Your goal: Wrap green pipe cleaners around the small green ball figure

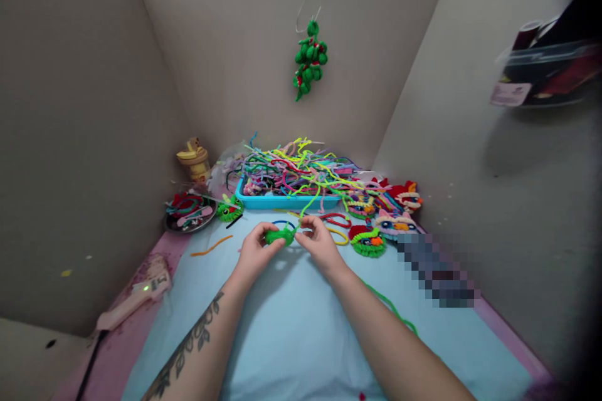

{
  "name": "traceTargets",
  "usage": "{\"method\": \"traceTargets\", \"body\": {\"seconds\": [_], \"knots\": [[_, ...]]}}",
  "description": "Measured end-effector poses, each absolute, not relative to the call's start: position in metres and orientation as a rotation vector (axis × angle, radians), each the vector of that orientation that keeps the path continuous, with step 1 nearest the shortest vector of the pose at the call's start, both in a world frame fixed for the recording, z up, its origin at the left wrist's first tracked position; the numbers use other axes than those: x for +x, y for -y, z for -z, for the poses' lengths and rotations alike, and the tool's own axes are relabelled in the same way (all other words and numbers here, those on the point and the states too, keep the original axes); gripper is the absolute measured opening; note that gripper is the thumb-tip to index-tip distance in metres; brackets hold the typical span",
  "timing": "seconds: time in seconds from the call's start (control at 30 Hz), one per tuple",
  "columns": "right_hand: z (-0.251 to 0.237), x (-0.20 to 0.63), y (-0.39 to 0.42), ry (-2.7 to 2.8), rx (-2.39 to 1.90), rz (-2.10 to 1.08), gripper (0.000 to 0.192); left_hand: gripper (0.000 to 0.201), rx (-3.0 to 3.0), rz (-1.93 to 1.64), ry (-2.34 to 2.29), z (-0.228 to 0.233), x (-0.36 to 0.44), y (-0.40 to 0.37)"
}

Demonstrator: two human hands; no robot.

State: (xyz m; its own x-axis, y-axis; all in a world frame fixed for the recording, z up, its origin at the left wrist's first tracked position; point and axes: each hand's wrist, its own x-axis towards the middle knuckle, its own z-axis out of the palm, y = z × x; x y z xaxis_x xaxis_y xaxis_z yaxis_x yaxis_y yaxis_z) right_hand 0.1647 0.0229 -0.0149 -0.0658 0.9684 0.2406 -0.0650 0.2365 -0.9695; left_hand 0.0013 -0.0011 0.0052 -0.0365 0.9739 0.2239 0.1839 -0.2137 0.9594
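Green pipe-cleaner coil [279, 236]: pinched by both hands over the counter [291, 326].
Left hand [254, 249] closed on coil, right hand [317, 239] closed on its loose tail; a slack pinch could let it unwind.

Two hands, left hand [254, 252] and right hand [318, 243], are sharing the surface [291, 326] with one blue tray [282, 202], one glue gun [136, 297], and one hanging green ornament [309, 59].

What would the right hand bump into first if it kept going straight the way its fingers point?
Probably the left hand: the right hand points leftward at the green coil both are pinching. Depth is hard to judge.
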Motion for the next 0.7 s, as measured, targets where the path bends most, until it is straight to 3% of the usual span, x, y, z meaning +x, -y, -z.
{"method": "traceTargets", "body": {"seconds": [0.13,0.47,0.7], "knots": [[0.014,0.165,-0.024,1.427,-0.944,-1.072,0.013,0.028,1.410,-1.321,-1.213,-0.005,0.003,0.002],[-0.006,0.167,-0.008,1.511,-0.902,-0.844,0.002,0.027,1.465,-1.139,-1.239,-0.003,0.001,0.000],[0.003,0.172,-0.021,1.572,-0.868,-1.068,0.024,0.038,1.089,-1.161,-0.987,-0.008,-0.001,0.004]]}}
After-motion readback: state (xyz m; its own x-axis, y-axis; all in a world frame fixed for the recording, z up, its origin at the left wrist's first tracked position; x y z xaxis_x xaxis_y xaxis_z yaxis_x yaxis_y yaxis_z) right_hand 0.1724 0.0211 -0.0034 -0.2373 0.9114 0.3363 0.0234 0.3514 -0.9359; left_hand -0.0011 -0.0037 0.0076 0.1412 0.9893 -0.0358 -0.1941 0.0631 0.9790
